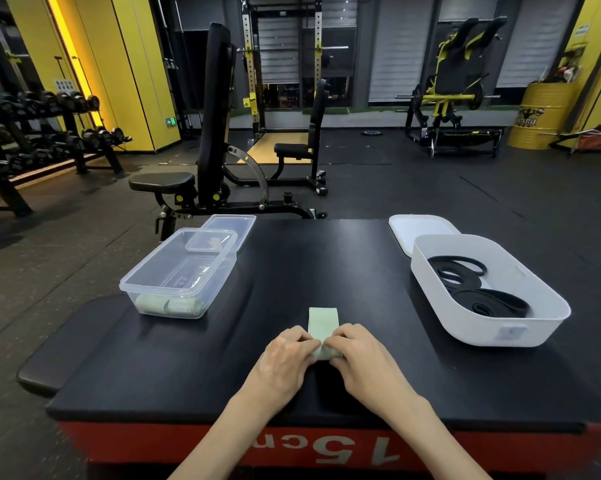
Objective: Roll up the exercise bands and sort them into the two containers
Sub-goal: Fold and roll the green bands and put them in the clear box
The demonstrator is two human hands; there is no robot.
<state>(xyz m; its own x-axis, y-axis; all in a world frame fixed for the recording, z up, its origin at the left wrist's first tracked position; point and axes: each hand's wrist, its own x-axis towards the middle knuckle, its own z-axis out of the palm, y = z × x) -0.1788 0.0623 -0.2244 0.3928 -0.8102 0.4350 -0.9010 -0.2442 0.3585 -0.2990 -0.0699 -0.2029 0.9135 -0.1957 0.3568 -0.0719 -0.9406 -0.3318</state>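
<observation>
Near the surface's (327, 265) front edge, a green band (321, 323) half rolled.
Left hand (285, 355) and right hand (359, 353) pinch its rolled near end, fingers curled; the rest lies flat.

2 bare arms belong to the person. The left forearm (228, 429) and right forearm (422, 426) are slim, smooth and uncovered from the bottom edge of the view up to the wrists just behind the fingers (301, 336). The left hand (285, 358) and right hand (363, 355) are bare as well; only their backs show, with knuckles faintly ridged. Nails are too small to make out.
</observation>
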